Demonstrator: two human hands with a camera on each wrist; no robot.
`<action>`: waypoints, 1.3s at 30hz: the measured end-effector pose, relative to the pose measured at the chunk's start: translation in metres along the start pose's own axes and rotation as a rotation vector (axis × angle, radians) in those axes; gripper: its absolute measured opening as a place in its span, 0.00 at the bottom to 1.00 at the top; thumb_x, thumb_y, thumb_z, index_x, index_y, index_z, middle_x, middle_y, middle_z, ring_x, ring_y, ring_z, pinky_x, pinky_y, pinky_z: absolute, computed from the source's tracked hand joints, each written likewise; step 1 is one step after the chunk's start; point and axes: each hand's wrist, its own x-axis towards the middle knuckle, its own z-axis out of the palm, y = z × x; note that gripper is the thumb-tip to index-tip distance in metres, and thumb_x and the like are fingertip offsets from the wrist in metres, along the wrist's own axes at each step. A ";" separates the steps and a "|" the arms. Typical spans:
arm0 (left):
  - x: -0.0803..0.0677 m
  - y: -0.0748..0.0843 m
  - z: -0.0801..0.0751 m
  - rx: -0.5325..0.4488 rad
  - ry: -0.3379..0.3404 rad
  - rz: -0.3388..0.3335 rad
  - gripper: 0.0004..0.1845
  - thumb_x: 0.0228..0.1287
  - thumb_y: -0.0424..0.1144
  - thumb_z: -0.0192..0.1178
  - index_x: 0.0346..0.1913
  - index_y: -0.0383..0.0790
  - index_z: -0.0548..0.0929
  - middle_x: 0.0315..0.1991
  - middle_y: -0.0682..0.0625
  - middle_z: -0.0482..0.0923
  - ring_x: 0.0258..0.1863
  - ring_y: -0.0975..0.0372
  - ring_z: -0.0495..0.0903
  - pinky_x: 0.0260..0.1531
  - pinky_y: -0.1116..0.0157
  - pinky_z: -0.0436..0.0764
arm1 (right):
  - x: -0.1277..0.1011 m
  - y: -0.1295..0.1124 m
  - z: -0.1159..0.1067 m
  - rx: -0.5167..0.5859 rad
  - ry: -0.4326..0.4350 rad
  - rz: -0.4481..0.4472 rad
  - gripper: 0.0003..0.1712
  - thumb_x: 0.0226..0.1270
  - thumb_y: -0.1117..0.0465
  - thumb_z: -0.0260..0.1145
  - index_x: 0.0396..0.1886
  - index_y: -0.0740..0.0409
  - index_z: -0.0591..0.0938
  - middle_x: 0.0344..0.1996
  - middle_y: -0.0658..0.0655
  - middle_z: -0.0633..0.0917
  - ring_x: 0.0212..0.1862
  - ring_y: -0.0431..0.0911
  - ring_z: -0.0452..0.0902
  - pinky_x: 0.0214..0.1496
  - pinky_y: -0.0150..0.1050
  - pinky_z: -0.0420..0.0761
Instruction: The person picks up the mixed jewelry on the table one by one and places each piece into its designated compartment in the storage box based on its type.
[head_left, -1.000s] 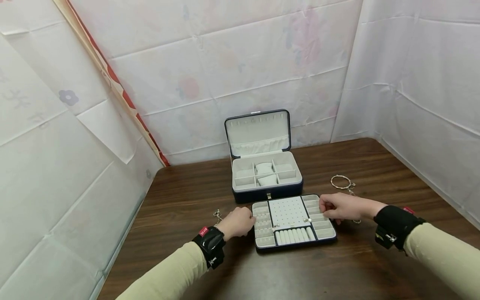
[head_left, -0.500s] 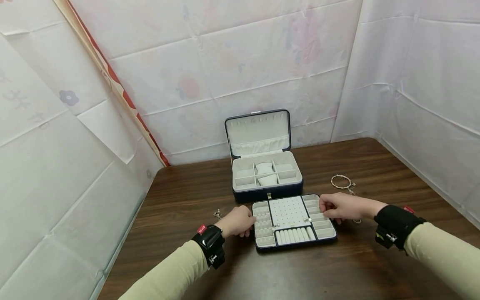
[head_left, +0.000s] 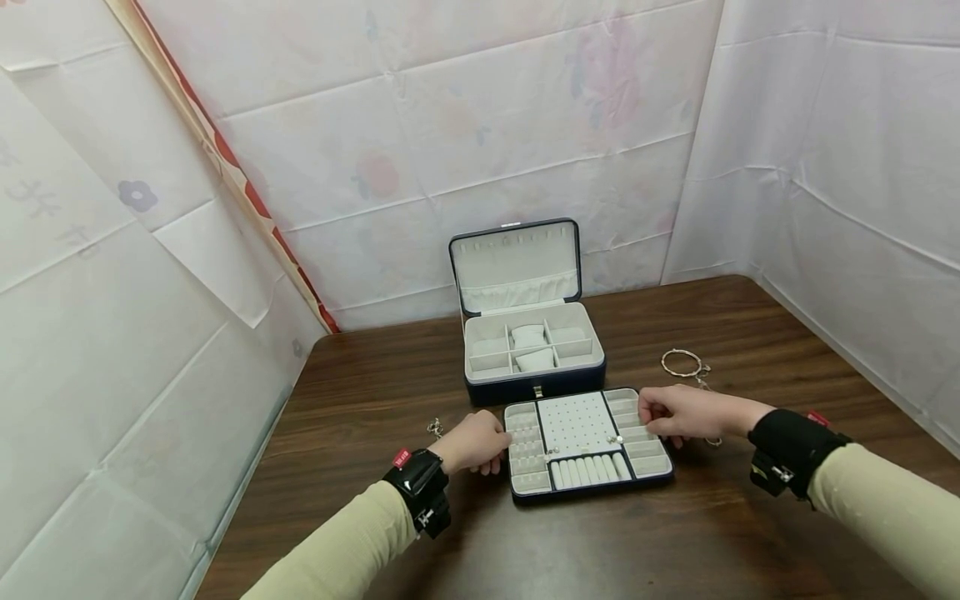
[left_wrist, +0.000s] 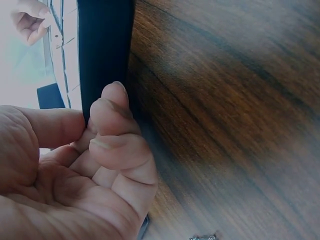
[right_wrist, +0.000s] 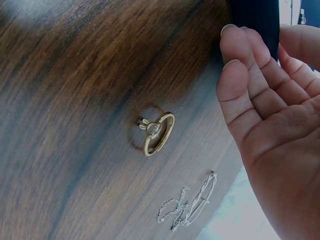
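— What sort of place are we looking at?

— We take it for a makeshift recording booth, not a lived-in room. White bedsheets with faded flower prints hang creased on three sides, closing off the space.

— What else points us that way?

— At the left seam a red-edged strip of cloth shows between two sheets, so we see loose drapes, not walls. Inside stands a dark wood-grain table, pushed into the corner.

— And the people?

— We see only beige sleeves with black wrist straps carrying cameras, which suits a staged set-up.
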 end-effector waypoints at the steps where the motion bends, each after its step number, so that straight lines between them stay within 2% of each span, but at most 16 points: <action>1: 0.000 0.000 0.000 -0.006 -0.001 -0.001 0.22 0.74 0.37 0.53 0.21 0.32 0.84 0.13 0.49 0.80 0.10 0.63 0.72 0.11 0.69 0.69 | 0.000 0.000 0.000 0.001 0.000 -0.001 0.04 0.74 0.63 0.63 0.40 0.54 0.75 0.26 0.50 0.78 0.24 0.46 0.79 0.26 0.37 0.79; 12: -0.001 -0.002 -0.001 -0.051 -0.009 0.003 0.21 0.74 0.37 0.54 0.22 0.32 0.84 0.14 0.46 0.81 0.10 0.63 0.73 0.11 0.68 0.70 | -0.001 -0.001 -0.002 0.021 0.003 -0.005 0.04 0.75 0.62 0.63 0.41 0.55 0.75 0.27 0.51 0.78 0.25 0.46 0.78 0.27 0.38 0.80; 19: -0.001 -0.001 -0.002 -0.074 -0.019 0.008 0.21 0.74 0.36 0.54 0.24 0.29 0.84 0.15 0.44 0.82 0.09 0.63 0.73 0.11 0.67 0.71 | -0.005 -0.003 -0.006 0.036 0.042 -0.001 0.06 0.75 0.63 0.64 0.43 0.58 0.75 0.28 0.51 0.78 0.26 0.47 0.79 0.29 0.42 0.82; 28: -0.002 0.001 -0.002 -0.106 -0.029 -0.016 0.20 0.74 0.36 0.54 0.23 0.28 0.84 0.15 0.44 0.82 0.09 0.64 0.73 0.11 0.67 0.72 | -0.012 0.001 -0.015 -0.031 0.057 0.019 0.07 0.72 0.62 0.66 0.38 0.53 0.74 0.27 0.50 0.78 0.25 0.45 0.78 0.28 0.39 0.81; 35: -0.004 0.003 -0.004 -0.104 -0.031 -0.028 0.21 0.75 0.36 0.54 0.24 0.28 0.84 0.17 0.42 0.83 0.09 0.64 0.73 0.12 0.67 0.73 | -0.020 0.012 -0.023 -0.172 0.057 0.007 0.10 0.68 0.61 0.70 0.35 0.52 0.75 0.24 0.45 0.75 0.24 0.37 0.73 0.28 0.34 0.76; 39: -0.005 0.004 -0.004 -0.095 -0.029 -0.021 0.21 0.75 0.35 0.54 0.23 0.28 0.84 0.17 0.41 0.84 0.09 0.64 0.74 0.12 0.67 0.73 | -0.027 0.015 -0.026 -0.220 0.015 0.078 0.12 0.66 0.57 0.72 0.38 0.52 0.76 0.25 0.45 0.76 0.25 0.36 0.73 0.28 0.34 0.75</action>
